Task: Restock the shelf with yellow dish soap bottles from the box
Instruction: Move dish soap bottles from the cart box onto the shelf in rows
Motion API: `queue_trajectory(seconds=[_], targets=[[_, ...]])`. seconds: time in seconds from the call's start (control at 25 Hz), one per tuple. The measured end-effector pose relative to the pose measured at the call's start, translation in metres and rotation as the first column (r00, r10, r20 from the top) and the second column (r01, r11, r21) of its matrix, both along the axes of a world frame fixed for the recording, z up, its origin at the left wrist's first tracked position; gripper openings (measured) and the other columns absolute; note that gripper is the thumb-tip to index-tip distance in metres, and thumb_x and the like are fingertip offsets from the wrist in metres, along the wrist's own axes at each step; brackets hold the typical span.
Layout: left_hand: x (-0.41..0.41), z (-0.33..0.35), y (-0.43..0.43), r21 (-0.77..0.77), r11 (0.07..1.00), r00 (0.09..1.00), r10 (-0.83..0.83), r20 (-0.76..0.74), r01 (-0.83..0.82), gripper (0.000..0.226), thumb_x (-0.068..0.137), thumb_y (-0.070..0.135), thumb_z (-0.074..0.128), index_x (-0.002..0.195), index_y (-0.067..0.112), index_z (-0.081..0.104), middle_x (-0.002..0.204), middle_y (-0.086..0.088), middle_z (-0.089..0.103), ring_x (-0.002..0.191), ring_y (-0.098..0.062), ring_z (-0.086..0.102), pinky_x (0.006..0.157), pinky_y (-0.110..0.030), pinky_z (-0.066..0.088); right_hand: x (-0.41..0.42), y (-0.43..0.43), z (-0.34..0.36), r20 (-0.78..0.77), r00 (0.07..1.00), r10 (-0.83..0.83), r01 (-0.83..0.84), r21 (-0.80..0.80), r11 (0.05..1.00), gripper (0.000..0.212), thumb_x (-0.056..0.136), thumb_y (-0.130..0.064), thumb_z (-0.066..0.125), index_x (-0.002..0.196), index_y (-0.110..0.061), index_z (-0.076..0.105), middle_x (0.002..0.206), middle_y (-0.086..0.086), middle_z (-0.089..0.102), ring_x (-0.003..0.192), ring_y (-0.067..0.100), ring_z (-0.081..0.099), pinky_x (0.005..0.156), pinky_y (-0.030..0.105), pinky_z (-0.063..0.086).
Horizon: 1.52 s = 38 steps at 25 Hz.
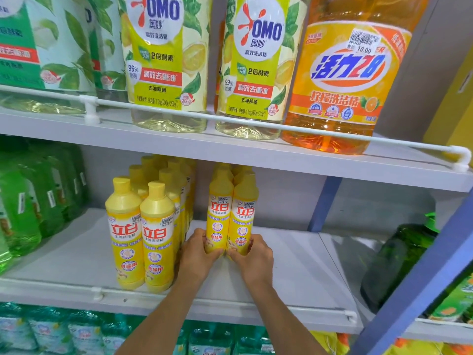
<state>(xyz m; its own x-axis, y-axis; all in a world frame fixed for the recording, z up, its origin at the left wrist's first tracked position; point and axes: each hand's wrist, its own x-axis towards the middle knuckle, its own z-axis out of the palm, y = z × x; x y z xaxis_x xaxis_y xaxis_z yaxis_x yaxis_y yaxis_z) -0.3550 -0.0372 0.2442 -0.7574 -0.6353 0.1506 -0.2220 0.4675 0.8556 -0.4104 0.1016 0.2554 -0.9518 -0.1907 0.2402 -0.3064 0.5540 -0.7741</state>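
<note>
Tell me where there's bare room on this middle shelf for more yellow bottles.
Bare shelf lies right of the held yellow bottles, up to the dark green bottle. Another patch lies between the green pouches and the yellow rows. The gap between rows and held pair is crowded.

The scene is brightly and evenly lit, with soft shadow under the upper shelf board [256, 155] darkening the back of the lower bay. Wide-angle distortion bows the white rail [230, 119] and tilts the blue post [409, 290] at the right edge. The green packs [30, 201] at far left look smeared (lower left corner too). Central labels read sharp.
</note>
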Motion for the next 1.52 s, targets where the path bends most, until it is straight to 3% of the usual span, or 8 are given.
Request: queue_trajectory(seconds=[0.48, 0.8, 0.88, 0.96, 1.08, 1.16, 1.32, 1.52], targets=[[-0.007, -0.004, 0.0, 0.006, 0.999, 0.998, 0.052, 0.02, -0.052, 0.048, 0.068, 0.035, 0.09, 0.099, 0.027, 0.054, 0.099, 0.003, 0.072, 0.087, -0.015, 0.07, 0.082, -0.04, 0.061, -0.004, -0.004, -0.003, 0.065, 0.998, -0.026, 0.026, 0.01, 1.0, 0.054, 0.072, -0.047, 0.087, 0.112, -0.025, 0.059, 0.11, -0.003, 0.068, 0.097, 0.014, 0.065, 0.083, 0.029, 0.056], [-0.007, 0.011, 0.008, 0.016, 0.999, 0.998, 0.035, 0.05, -0.036, 0.057, 0.071, 0.036, 0.088, 0.113, 0.016, 0.056, 0.113, -0.006, 0.069, 0.096, -0.023, 0.067, 0.085, -0.037, 0.057, -0.002, 0.001, 0.008, 0.093, 0.994, 0.054, -0.058, 0.034, 0.998, 0.062, 0.068, -0.048, 0.089, 0.118, -0.021, 0.062, 0.113, 0.001, 0.068, 0.102, 0.018, 0.064, 0.086, 0.032, 0.055], [-0.002, 0.018, 0.011, 0.01, 1.0, 0.993, 0.021, 0.114, -0.022, 0.057, 0.074, 0.037, 0.085, 0.116, 0.016, 0.053, 0.115, -0.006, 0.068, 0.099, -0.023, 0.066, 0.084, -0.035, 0.055, 0.0, 0.011, 0.011, 0.08, 0.992, 0.095, -0.104, 0.125, 0.987, 0.058, 0.072, -0.05, 0.083, 0.118, -0.02, 0.063, 0.114, 0.002, 0.067, 0.108, 0.021, 0.062, 0.088, 0.034, 0.052], [0.01, 0.023, 0.016, -0.1, 0.994, 0.969, -0.012, 0.246, 0.038, 0.055, 0.08, 0.039, 0.078, 0.122, 0.016, 0.05, 0.121, -0.005, 0.063, 0.108, -0.023, 0.062, 0.086, -0.034, 0.051, 0.01, 0.027, 0.02, 0.063, 0.991, 0.117, -0.131, 0.292, 0.947, 0.057, 0.082, -0.053, 0.072, 0.124, -0.017, 0.061, 0.123, 0.005, 0.063, 0.117, 0.024, 0.058, 0.093, 0.034, 0.047], [0.042, 0.04, 0.022, -0.402, 0.855, 0.878, -0.119, 0.463, 0.328, 0.057, 0.09, 0.05, 0.063, 0.131, 0.014, 0.046, 0.128, -0.008, 0.056, 0.117, -0.027, 0.055, 0.095, -0.038, 0.048, 0.036, 0.056, 0.044, 0.023, 0.969, 0.248, -0.23, 0.46, 0.857, 0.055, 0.089, -0.052, 0.063, 0.132, -0.017, 0.057, 0.135, 0.008, 0.057, 0.126, 0.025, 0.053, 0.099, 0.034, 0.044], [0.068, 0.053, 0.027, -0.496, 0.724, 0.822, -0.17, 0.543, 0.478, 0.058, 0.091, 0.057, 0.055, 0.129, 0.014, 0.048, 0.128, -0.012, 0.055, 0.117, -0.03, 0.054, 0.095, -0.043, 0.048, 0.062, 0.076, 0.061, 0.022, 0.945, 0.328, -0.28, 0.573, 0.77, 0.062, 0.091, -0.053, 0.061, 0.14, -0.016, 0.051, 0.143, 0.009, 0.052, 0.133, 0.028, 0.046, 0.106, 0.038, 0.042], [0.144, 0.073, 0.045, -0.645, 0.509, 0.801, -0.166, 0.576, 0.57, 0.069, 0.089, 0.07, 0.043, 0.13, 0.014, 0.051, 0.128, -0.013, 0.056, 0.117, -0.031, 0.054, 0.094, -0.045, 0.047, 0.129, 0.101, 0.079, 0.009, 0.937, 0.349, -0.237, 0.749, 0.618, 0.084, 0.09, -0.067, 0.054, 0.154, -0.015, 0.034, 0.159, 0.009, 0.035, 0.146, 0.028, 0.029, 0.117, 0.042, 0.033], [0.25, 0.06, 0.059, -0.662, 0.461, 0.794, -0.183, 0.58, 0.59, 0.066, 0.092, 0.065, 0.045, 0.134, 0.013, 0.048, 0.128, -0.01, 0.054, 0.119, -0.031, 0.052, 0.097, -0.045, 0.045, 0.226, 0.114, 0.071, -0.02, 0.935, 0.355, -0.198, 0.799, 0.568, 0.086, 0.092, -0.07, 0.048, 0.157, -0.017, 0.029, 0.16, 0.011, 0.033, 0.146, 0.031, 0.03, 0.115, 0.044, 0.036]])
